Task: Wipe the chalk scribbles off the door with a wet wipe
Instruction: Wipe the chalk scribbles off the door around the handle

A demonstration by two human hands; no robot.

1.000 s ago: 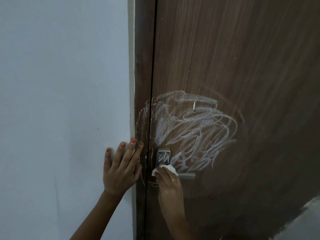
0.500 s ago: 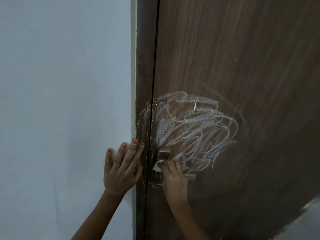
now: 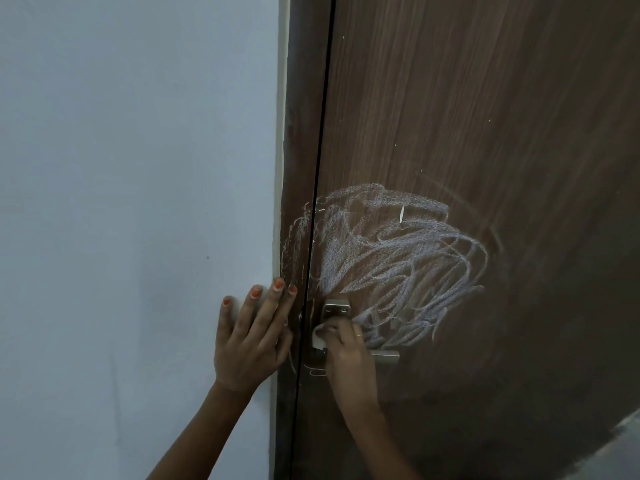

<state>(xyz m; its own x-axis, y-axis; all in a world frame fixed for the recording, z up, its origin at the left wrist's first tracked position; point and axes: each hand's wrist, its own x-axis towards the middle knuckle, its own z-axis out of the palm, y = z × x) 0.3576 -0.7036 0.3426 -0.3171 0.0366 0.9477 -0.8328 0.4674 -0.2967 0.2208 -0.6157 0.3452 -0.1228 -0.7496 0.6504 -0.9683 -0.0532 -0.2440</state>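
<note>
A dark brown wooden door (image 3: 485, 116) carries a big patch of white chalk scribbles (image 3: 391, 261) above its metal handle (image 3: 384, 356). Some chalk strokes spill left over the gap onto the door frame (image 3: 299, 133). My right hand (image 3: 348, 355) presses a white wet wipe (image 3: 318, 336) against the handle's metal plate (image 3: 336, 308), covering the plate's lower part. My left hand (image 3: 251, 337) lies flat with spread fingers on the wall, its fingertips reaching the frame's edge.
A plain pale wall (image 3: 138, 202) fills the left half of the view. A strip of light floor (image 3: 616, 448) shows at the bottom right corner beyond the door.
My right hand with the wipe has moved up from below the handle onto the metal plate; the chalk marks on the plate are gone. My left hand has stayed put.
</note>
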